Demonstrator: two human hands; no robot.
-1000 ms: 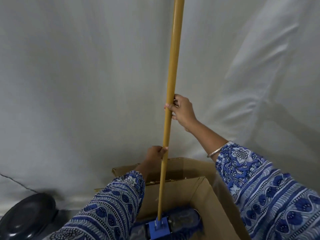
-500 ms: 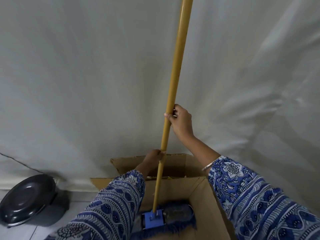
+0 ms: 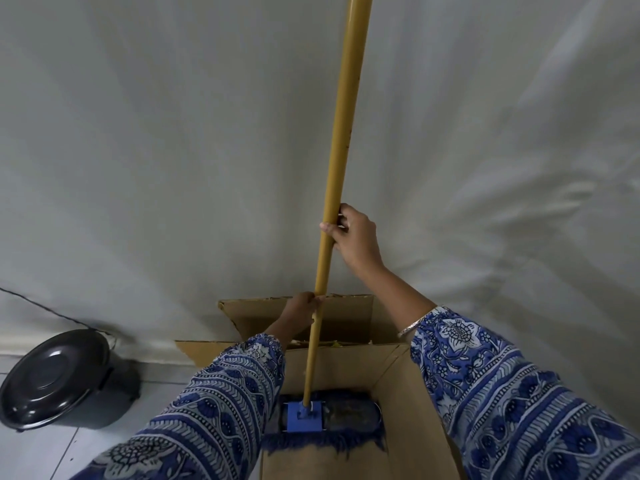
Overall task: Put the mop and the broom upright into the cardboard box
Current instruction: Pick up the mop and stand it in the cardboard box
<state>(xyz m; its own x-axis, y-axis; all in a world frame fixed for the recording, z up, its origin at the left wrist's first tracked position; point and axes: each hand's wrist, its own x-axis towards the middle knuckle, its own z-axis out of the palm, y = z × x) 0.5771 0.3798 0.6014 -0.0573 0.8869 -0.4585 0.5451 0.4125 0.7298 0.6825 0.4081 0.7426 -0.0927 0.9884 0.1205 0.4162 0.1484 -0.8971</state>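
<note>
The mop (image 3: 337, 174) has a long yellow handle and a flat blue head (image 3: 330, 419) with a dark fringe. Its head rests on the bottom of the open cardboard box (image 3: 410, 410), and the handle rises nearly upright, leaning slightly right at the top. My right hand (image 3: 353, 237) grips the handle at mid height. Lower down, my left hand (image 3: 301, 311) holds the handle just above the box's rear flap. No broom is in sight.
A white sheet (image 3: 156, 168) hangs right behind the box. A dark round bin with a closed lid (image 3: 57, 379) stands on the pale tiled floor to the left, and a thin black cable (image 3: 45, 308) runs along the sheet near it.
The view has tilted downward, showing more of the box and the bin. The mop head has settled lower in the box, and the handle leans a little more to the right.
</note>
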